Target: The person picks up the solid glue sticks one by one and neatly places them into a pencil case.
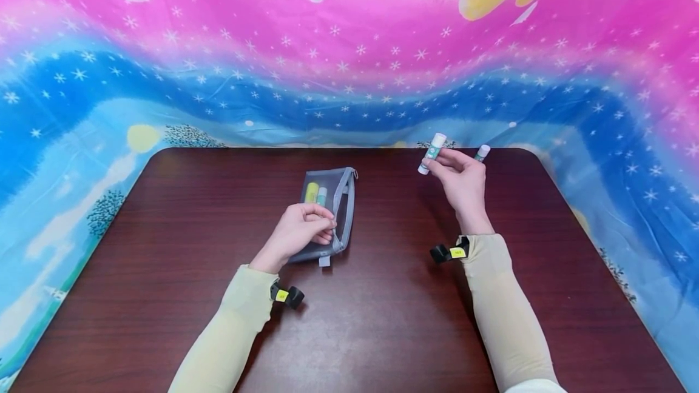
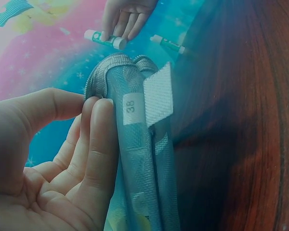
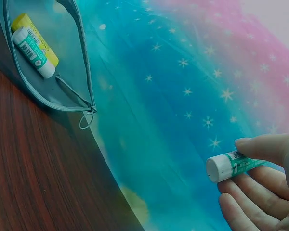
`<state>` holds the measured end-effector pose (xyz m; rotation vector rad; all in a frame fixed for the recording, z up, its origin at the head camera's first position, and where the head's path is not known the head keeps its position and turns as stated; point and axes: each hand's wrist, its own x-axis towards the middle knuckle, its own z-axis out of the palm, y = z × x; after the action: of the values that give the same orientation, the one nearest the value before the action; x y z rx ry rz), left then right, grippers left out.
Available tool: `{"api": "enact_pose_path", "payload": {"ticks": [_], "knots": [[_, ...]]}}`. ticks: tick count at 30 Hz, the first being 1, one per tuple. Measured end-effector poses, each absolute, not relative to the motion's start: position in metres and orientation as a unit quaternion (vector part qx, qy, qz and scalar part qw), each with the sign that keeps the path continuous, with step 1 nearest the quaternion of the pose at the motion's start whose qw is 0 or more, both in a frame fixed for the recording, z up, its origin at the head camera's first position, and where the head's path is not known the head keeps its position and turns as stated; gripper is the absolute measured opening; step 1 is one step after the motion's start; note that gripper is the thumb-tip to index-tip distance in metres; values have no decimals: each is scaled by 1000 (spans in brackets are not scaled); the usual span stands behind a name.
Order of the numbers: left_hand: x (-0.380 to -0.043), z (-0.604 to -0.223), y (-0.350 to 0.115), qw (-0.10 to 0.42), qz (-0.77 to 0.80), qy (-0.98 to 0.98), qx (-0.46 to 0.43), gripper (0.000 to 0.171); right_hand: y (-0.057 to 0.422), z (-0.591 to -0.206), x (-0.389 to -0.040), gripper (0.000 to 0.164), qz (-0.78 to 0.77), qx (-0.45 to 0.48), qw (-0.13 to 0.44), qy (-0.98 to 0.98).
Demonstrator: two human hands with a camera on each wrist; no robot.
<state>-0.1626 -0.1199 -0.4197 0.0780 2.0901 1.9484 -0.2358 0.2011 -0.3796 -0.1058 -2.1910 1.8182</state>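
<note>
A grey mesh zipper pouch [image 1: 345, 211] lies on the table with its zipped mouth gaping to the right. My left hand [image 1: 303, 229] pinches the near edge of that mouth between thumb and fingers. Inside the pouch are a yellow tube [image 3: 24, 24] and a green-and-white glue stick [image 3: 34, 52]. To the right, my right hand [image 1: 461, 181] holds another green-and-white glue stick [image 1: 432, 153] above the table, gripped between thumb and fingers. One more glue stick [image 1: 482, 152] stands on the table just behind the right hand, its lower part hidden.
The dark wooden table [image 1: 349, 332] has rounded far corners. A colourful cloth [image 1: 349, 47] with snowflakes hangs behind it and along both sides. Each wrist bears a black camera, one on the left [image 1: 295, 297] and one on the right [image 1: 439, 253].
</note>
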Motion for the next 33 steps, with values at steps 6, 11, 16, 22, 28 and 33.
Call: {"api": "enact_pose_path", "payload": {"ticks": [6,11,16,22,28,33], "knots": [[-163,-420,-120,140,677,722,33,13,199,-379,-235,39,634,-27,150,-758],[-163,-421,-119,141,677,722,30,15,195,-378,-233,39,631,-17,151,-761],[-163,-421,-120,141,677,722,31,16,192,-377,-231,39,633,-6,154,-759],[-163,-421,-121,141,677,722,32,14,188,-376,-229,41,630,2,147,-762],[-163,-421,-121,138,674,725,32,13,184,-375,-227,41,620,10,144,-771],[-163,-422,-121,138,673,726,31,12,181,-376,-226,40,622,26,145,-769]]}}
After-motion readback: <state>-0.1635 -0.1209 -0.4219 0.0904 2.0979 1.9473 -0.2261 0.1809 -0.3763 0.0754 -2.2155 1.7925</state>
